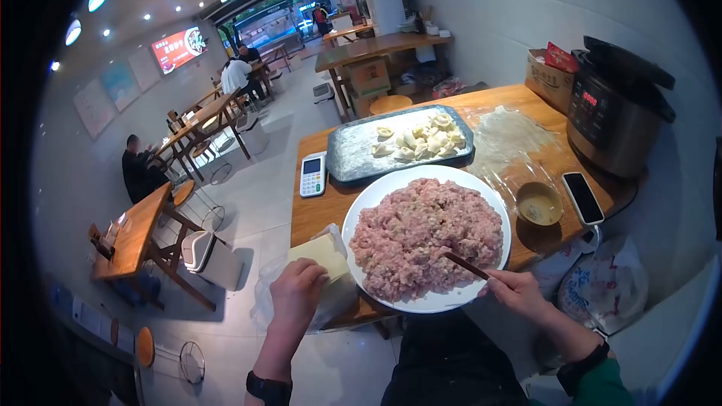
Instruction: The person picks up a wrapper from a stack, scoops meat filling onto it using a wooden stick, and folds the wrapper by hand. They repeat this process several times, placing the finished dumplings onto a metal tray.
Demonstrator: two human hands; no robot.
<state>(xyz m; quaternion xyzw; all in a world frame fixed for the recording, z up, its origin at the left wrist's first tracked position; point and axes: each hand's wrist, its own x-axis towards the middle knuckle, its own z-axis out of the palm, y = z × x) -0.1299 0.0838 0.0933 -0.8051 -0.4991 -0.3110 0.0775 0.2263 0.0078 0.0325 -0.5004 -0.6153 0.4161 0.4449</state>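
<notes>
My left hand (298, 286) is at the left of the table, its fingers pinched at the edge of a stack of pale square wonton wrappers (329, 256) lying in clear plastic. My right hand (517, 292) grips a thin brown wooden stick (468, 265), whose tip touches the filling. A large white plate (502, 207) holds a heap of pink minced meat (421, 237) with green bits. Behind it, a dark tray (347, 152) dusted with flour carries several folded wontons (421, 138) at its right half.
A small bowl of liquid (539, 204) and a phone (583, 198) on a cable are right of the plate. A card terminal (313, 174) stands left. Behind are a pressure cooker (617, 113), a cardboard box (550, 79) and floury plastic film (511, 139). People sit at farther tables.
</notes>
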